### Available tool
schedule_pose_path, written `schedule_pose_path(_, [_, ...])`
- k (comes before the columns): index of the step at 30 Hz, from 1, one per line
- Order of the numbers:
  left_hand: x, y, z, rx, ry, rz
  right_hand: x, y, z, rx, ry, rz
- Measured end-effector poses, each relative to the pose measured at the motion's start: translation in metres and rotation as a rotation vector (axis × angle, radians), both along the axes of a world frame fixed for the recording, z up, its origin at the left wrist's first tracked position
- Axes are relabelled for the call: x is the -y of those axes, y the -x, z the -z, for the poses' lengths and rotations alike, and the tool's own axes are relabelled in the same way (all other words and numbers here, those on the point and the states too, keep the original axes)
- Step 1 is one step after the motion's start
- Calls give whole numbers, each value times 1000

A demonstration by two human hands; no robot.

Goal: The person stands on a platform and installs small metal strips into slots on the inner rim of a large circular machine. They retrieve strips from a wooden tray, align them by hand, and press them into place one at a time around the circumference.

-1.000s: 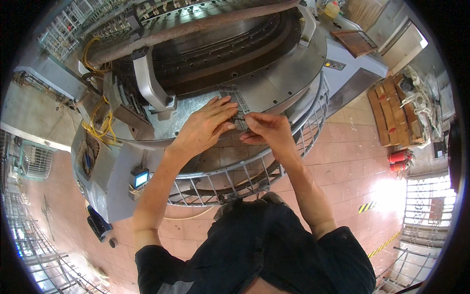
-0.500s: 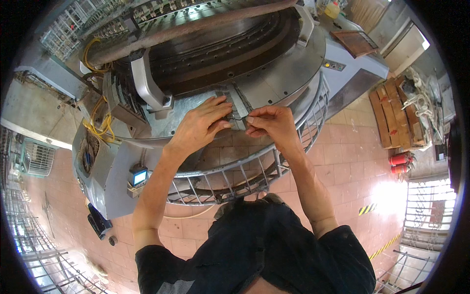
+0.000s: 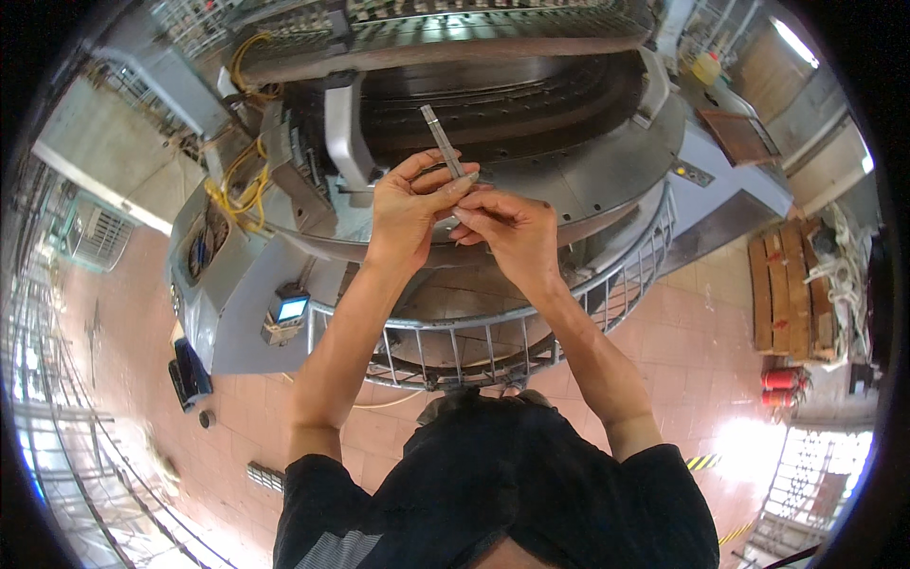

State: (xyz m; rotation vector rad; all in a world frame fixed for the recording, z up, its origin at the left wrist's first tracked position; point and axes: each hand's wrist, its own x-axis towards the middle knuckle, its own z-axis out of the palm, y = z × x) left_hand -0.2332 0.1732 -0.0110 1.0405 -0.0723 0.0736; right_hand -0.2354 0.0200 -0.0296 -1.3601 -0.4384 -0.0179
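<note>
My left hand (image 3: pixel 402 214) is raised over the near edge of a large round machine, closed around a narrow bundle of thin grey metal strips (image 3: pixel 440 137). The bundle sticks up past the fingers, tilted away and a little to the left. Beside it, my right hand (image 3: pixel 517 228) has its thumb and fingertips pinched together close to the left thumb, at the bundle's lower end. Whatever lies in that pinch is too small to make out. Below both hands runs the machine's smooth metal ring plate (image 3: pixel 607 185), with a dark curved bed (image 3: pixel 540 119) behind it.
A curved metal railing (image 3: pixel 488 339) stands between my body and the machine. To the left are a bracket (image 3: pixel 347 128), yellow cables (image 3: pixel 242 194) and a small lit screen (image 3: pixel 291 308). Wooden crates (image 3: pixel 791 284) and red fire extinguishers (image 3: pixel 781 384) stand at the right.
Both hands have lifted off the metal plate and come together. The strip bundle now stands up in my left hand, which was spread flat before. The view has shifted too.
</note>
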Motion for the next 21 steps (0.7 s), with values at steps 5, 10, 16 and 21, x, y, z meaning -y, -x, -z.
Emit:
schedule_pose_path(5, [-10,7,3,-85,51,-141,-17,1,1,-64,-63,-18])
schedule_pose_path(10, [-13,11,1,-80,19,-178,-24,-1,-1,-70,39,-62])
schedule_pose_path(16, [-22,17,-11,8,-59,-199,-15,-5,-21,288,268,45])
schedule_pose_path(21, [-12,29,-16,77,-244,-167,-2,-41,-56,159,350,-96])
